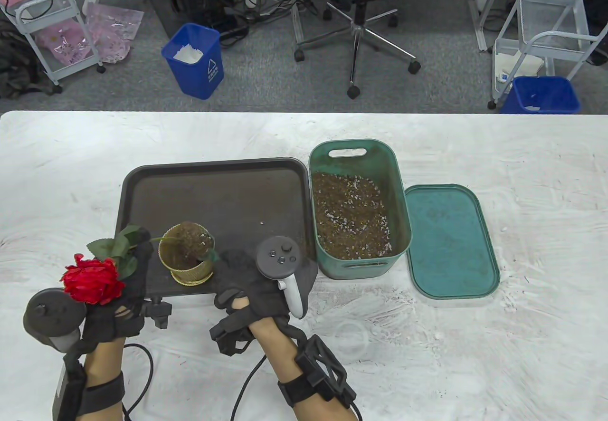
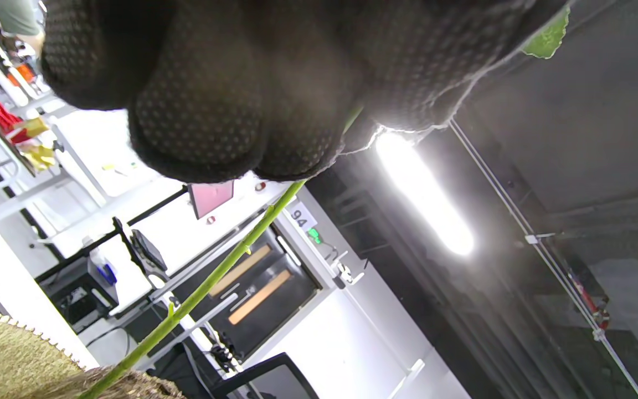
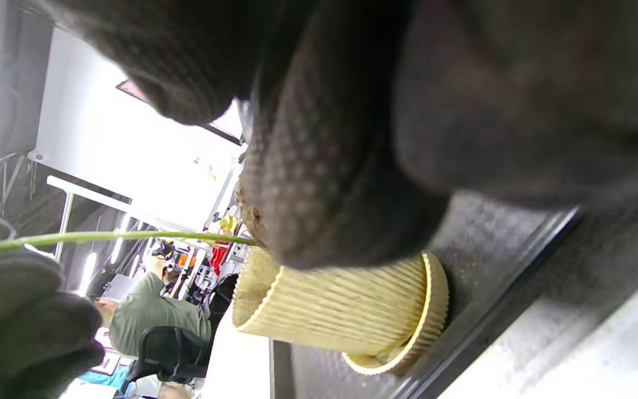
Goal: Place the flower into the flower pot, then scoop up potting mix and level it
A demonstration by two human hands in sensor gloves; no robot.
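Red flower (image 1: 91,280) lies nearly level, bloom toward the near-left, stem (image 2: 197,291) running right to the pot (image 1: 186,253) rim. Left hand (image 1: 124,292) fingers (image 2: 202,116) clamped on the stem. Right hand (image 1: 264,282) fingers (image 3: 330,183) wrap the pot's right side. Pot sits tilted on the dark tray (image 1: 213,188), near front edge. Green bin (image 1: 357,212) of potting mix right of tray, lid (image 1: 451,241) beside it on the surface (image 1: 522,164). Tag "94" (image 2: 300,216) readable in the left wrist view.

**Layout around the tray**

The flower pot (image 1: 186,253) is set on the tray's (image 1: 213,193) near edge. The flower (image 1: 92,280) is held left of the tray. The bin (image 1: 358,209) stands right of the tray, its lid (image 1: 449,240) farther right on the tabletop (image 1: 522,178).
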